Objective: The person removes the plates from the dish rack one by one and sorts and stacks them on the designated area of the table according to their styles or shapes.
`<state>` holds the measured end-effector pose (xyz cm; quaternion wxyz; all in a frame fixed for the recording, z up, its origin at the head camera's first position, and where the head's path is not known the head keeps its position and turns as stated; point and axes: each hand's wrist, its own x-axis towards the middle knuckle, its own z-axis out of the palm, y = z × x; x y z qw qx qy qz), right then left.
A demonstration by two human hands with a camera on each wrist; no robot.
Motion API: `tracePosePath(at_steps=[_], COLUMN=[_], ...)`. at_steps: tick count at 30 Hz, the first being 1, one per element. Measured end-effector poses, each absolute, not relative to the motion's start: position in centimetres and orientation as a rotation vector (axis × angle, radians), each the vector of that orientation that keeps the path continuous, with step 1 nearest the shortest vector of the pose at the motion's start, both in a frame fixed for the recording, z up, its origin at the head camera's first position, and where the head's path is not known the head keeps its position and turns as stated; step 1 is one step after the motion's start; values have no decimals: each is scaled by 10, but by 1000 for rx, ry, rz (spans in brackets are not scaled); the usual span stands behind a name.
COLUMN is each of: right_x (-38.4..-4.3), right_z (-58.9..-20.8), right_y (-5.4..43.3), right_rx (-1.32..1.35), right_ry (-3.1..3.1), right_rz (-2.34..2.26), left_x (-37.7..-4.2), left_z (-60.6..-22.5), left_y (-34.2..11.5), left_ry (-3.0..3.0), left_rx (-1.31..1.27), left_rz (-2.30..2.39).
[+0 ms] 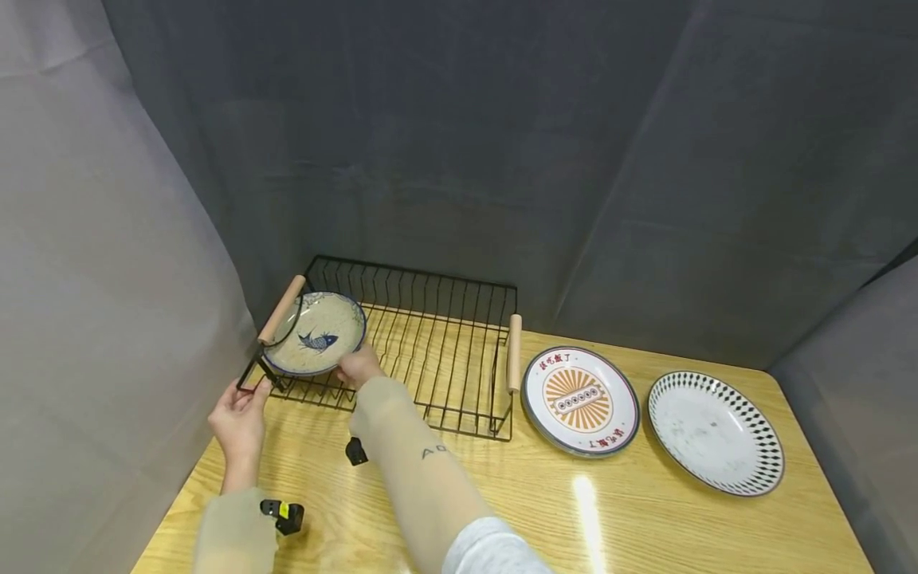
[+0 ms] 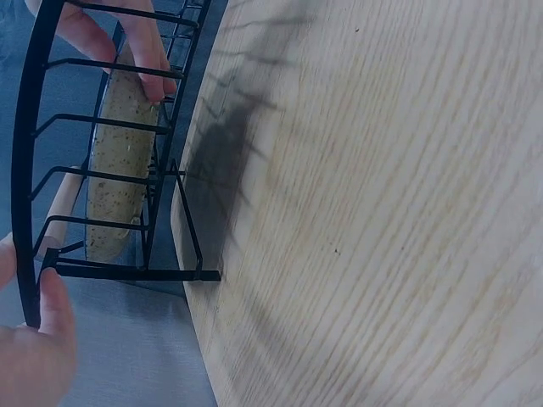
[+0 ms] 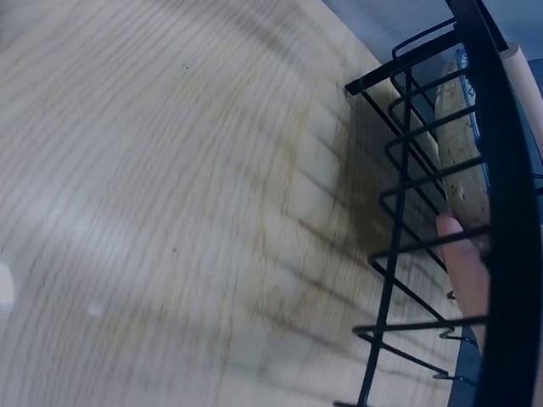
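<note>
A shallow cream plate [image 1: 319,335] with a blue fish and a blue rim lies tilted inside the left end of a black wire dish rack [image 1: 416,272]. My right hand [image 1: 360,368] reaches into the rack and grips the plate's near right edge. In the left wrist view, the right hand's fingers [image 2: 154,68] wrap the speckled side of the plate [image 2: 119,186] behind the wires. My left hand [image 1: 240,418] pinches the rack's front left corner between thumb and fingers. Seen from the right wrist, a right-hand finger [image 3: 465,263] touches the plate's underside.
The rack has wooden handles [image 1: 515,353] at both ends. To its right, a white plate [image 1: 581,401] with an orange sunburst sits atop at least one other plate. Farther right lies an oval white dish [image 1: 713,430] with a black diamond rim. Dark curtains [image 1: 459,143] stand close behind.
</note>
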<state>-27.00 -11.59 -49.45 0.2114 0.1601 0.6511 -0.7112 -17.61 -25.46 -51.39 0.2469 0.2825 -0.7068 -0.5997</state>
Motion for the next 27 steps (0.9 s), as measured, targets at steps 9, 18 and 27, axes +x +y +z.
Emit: tracePosePath(at_steps=[9,18,27], right_x=[-265,-266,-274], right_z=[-487,-473,-450], right_y=[-123,-127,-130], right_rx=[509,550,512], right_ry=[1757,1660,2040], right_rz=[-2049,-2171,-1923], left_x=[-177,-177,-178], left_z=[-514,-517,-515], left_y=[-255,-254,-256], left_ry=[-1925,-1933,-1928], left_rx=[765,768,775], left_rz=[-1622,-1618,-1631])
